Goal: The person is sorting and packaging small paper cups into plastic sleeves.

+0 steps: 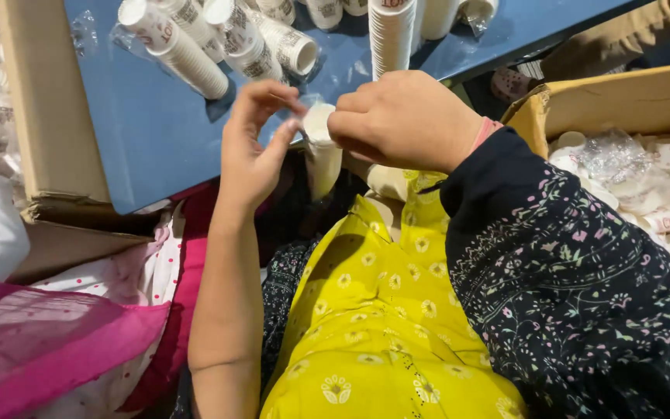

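White paper cups in a short stack (321, 151) sit mid-frame, where I see my right hand (401, 116) pinching the top rim with closed fingers; my left hand (251, 147) touches it, fingers spread, below the blue worktop (149, 124) at upper left.

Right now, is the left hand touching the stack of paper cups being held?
Touching: the head view shows the left hand fingertips against the cup stack rim, with the right hand gripping it.
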